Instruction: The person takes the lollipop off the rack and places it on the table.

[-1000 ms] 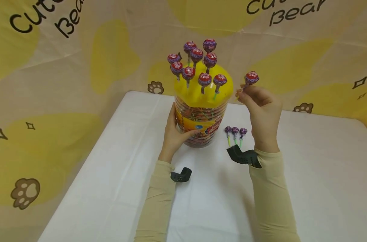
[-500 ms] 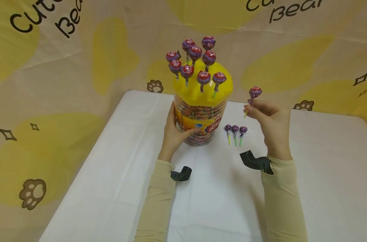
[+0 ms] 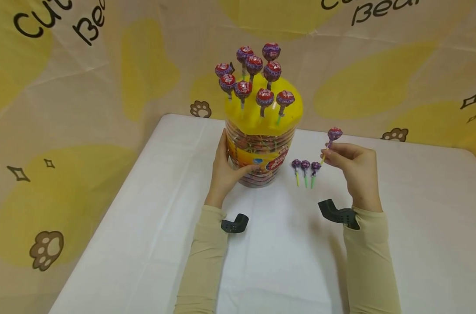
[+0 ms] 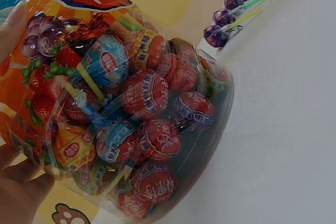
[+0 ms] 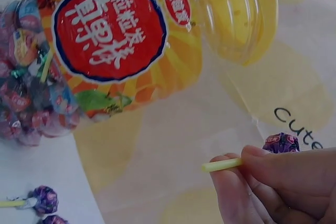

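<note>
A clear plastic jar (image 3: 257,152) with a yellow lid (image 3: 257,120) stands upright on the table, full of wrapped lollipops. Several purple-and-red lollipops stick up out of the lid. My left hand (image 3: 230,174) holds the jar's left side, thumb across the front label. Between thumb and fingers, my right hand (image 3: 355,168) pinches the yellow stick of a purple lollipop (image 3: 334,134), head up, right of the jar. Just left of that hand, three purple lollipops (image 3: 305,165) lie side by side on the table. In the right wrist view the held stick (image 5: 223,165) points toward the jar.
The table (image 3: 163,196) has a white cover. Behind it hangs a yellow-and-beige backdrop (image 3: 359,78) with paw prints and lettering. A black wrist mount (image 3: 235,223) sits on the left sleeve and another black mount (image 3: 336,212) on the right.
My right hand has come down and a little to the right, carrying its lollipop from beside the lid to near the three lying ones. The left hand keeps its hold on the jar.
</note>
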Demonstrator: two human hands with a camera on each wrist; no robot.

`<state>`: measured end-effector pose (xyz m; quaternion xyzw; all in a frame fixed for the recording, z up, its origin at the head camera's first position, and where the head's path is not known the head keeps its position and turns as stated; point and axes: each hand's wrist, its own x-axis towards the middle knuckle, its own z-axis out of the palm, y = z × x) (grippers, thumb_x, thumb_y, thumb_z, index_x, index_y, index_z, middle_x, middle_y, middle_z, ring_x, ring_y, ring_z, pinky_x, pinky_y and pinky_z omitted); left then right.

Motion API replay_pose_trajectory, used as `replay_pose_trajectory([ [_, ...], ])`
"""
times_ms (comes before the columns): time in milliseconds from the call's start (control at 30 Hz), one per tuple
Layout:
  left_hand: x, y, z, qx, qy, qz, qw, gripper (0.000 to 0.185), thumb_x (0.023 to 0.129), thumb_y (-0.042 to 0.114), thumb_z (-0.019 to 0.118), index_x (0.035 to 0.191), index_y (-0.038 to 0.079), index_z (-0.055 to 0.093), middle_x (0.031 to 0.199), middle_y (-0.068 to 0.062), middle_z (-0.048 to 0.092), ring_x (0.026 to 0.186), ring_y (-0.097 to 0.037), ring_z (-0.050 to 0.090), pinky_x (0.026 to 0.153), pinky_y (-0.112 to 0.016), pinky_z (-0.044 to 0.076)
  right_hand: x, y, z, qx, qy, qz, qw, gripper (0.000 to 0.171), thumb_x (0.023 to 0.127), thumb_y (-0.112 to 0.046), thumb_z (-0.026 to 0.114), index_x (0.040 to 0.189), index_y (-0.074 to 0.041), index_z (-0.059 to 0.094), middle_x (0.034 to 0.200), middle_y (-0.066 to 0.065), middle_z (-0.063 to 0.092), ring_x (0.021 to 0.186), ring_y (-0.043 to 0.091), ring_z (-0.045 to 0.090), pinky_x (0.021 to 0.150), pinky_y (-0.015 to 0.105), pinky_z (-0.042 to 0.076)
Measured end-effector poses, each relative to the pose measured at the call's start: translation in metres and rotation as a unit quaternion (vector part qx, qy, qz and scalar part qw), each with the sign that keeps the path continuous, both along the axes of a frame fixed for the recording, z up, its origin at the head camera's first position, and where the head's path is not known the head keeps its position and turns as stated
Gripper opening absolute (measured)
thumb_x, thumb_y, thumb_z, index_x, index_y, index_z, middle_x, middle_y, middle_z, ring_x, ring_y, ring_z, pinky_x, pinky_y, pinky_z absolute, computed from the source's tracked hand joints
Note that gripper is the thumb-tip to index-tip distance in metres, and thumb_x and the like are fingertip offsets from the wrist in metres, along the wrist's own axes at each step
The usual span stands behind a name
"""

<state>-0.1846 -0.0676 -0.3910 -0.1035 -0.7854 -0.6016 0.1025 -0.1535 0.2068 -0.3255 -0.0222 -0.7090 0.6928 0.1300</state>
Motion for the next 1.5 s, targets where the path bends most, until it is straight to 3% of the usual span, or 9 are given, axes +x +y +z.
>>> replay_pose_trajectory([
  [300, 0.000, -0.001, 0.001, 0.002, 0.001, -0.002, 1.0000, 0.106, 0.075, 0.015, 0.082, 0.153, 0.014, 0.009, 0.155, -0.006, 0.019, 0.140, -0.018, 0.021, 0.115, -0.032, 0.022, -0.004, 0.013, -0.014, -0.009, -0.032, 0.026, 0.999, 0.006, 0.083, 0.007, 0.067, 0.088, 0.006, 0.069, 0.077, -0.001, 0.070, 0.070, 0.010, 0.069, 0.066, 0.021, 0.057],
  [600, 0.000, 0.000, 0.001, 0.003, -0.006, 0.003, 1.0000, 0.107, 0.074, 0.016, 0.082, 0.152, 0.014, 0.009, 0.155, -0.006, 0.020, 0.140, -0.018, 0.022, 0.115, -0.031, 0.022, -0.009, 0.026, -0.032, 0.016, -0.094, 0.060, 0.994, 0.027, 0.087, 0.008, 0.060, 0.106, 0.025, 0.051, 0.077, -0.006, 0.069, 0.070, 0.006, 0.068, 0.067, 0.019, 0.056],
  [800, 0.000, 0.000, 0.001, 0.001, -0.009, 0.004, 0.9999, 0.106, 0.075, 0.016, 0.082, 0.152, 0.015, 0.009, 0.155, -0.005, 0.020, 0.140, -0.018, 0.021, 0.115, -0.030, 0.021, -0.013, 0.033, -0.046, 0.007, -0.139, 0.077, 0.987, 0.031, 0.088, 0.010, 0.056, 0.111, 0.028, 0.045, 0.075, -0.005, 0.069, 0.069, 0.006, 0.068, 0.068, 0.020, 0.056],
  [900, -0.001, 0.000, 0.001, 0.000, -0.011, 0.004, 0.9999, 0.106, 0.075, 0.016, 0.082, 0.153, 0.015, 0.009, 0.155, -0.005, 0.019, 0.140, -0.018, 0.021, 0.115, -0.030, 0.022, -0.015, 0.038, -0.053, 0.028, -0.177, 0.080, 0.981, 0.027, 0.089, 0.009, 0.056, 0.110, 0.024, 0.049, 0.073, -0.007, 0.068, 0.069, 0.005, 0.067, 0.068, 0.019, 0.056],
  [1033, -0.001, 0.000, 0.001, 0.003, -0.011, 0.002, 0.9999, 0.107, 0.075, 0.016, 0.082, 0.153, 0.015, 0.009, 0.155, -0.006, 0.019, 0.140, -0.019, 0.022, 0.115, -0.031, 0.022, -0.018, 0.044, -0.061, 0.010, -0.224, 0.096, 0.970, 0.007, 0.088, 0.009, 0.058, 0.092, 0.008, 0.065, 0.072, -0.005, 0.066, 0.068, 0.005, 0.066, 0.067, 0.018, 0.056],
  [1133, 0.000, 0.000, 0.002, 0.009, -0.010, 0.001, 0.9999, 0.107, 0.074, 0.015, 0.082, 0.152, 0.015, 0.009, 0.155, -0.005, 0.019, 0.140, -0.018, 0.022, 0.115, -0.031, 0.022, -0.020, 0.047, -0.068, -0.031, -0.242, 0.111, 0.963, 0.018, 0.087, 0.010, 0.058, 0.079, -0.003, 0.067, 0.073, -0.001, 0.066, 0.067, 0.008, 0.067, 0.066, 0.019, 0.057],
  [1267, -0.001, 0.000, 0.002, 0.011, -0.007, -0.001, 0.9999, 0.107, 0.074, 0.014, 0.082, 0.152, 0.014, 0.009, 0.155, -0.005, 0.019, 0.140, -0.018, 0.022, 0.115, -0.031, 0.021, -0.022, 0.051, -0.073, -0.017, -0.256, 0.120, 0.959, 0.008, 0.089, 0.010, 0.056, 0.093, 0.008, 0.063, 0.076, -0.001, 0.066, 0.069, 0.008, 0.067, 0.068, 0.020, 0.057],
  [1367, -0.001, 0.000, 0.001, 0.011, -0.007, -0.001, 0.9999, 0.106, 0.075, 0.014, 0.081, 0.152, 0.014, 0.009, 0.155, -0.006, 0.019, 0.140, -0.018, 0.021, 0.115, -0.031, 0.021, -0.022, 0.053, -0.076, -0.013, -0.265, 0.124, 0.956, 0.013, 0.089, 0.010, 0.054, 0.102, 0.014, 0.058, 0.077, -0.001, 0.066, 0.071, 0.007, 0.067, 0.070, 0.020, 0.057],
  [1500, -0.002, 0.000, 0.001, 0.011, -0.009, -0.001, 0.9999, 0.105, 0.075, 0.014, 0.081, 0.152, 0.014, 0.010, 0.155, -0.005, 0.019, 0.140, -0.018, 0.021, 0.115, -0.032, 0.021, -0.022, 0.054, -0.078, -0.022, -0.281, 0.126, 0.951, 0.013, 0.090, 0.010, 0.054, 0.102, 0.012, 0.057, 0.076, -0.001, 0.067, 0.072, 0.007, 0.067, 0.071, 0.021, 0.057],
])
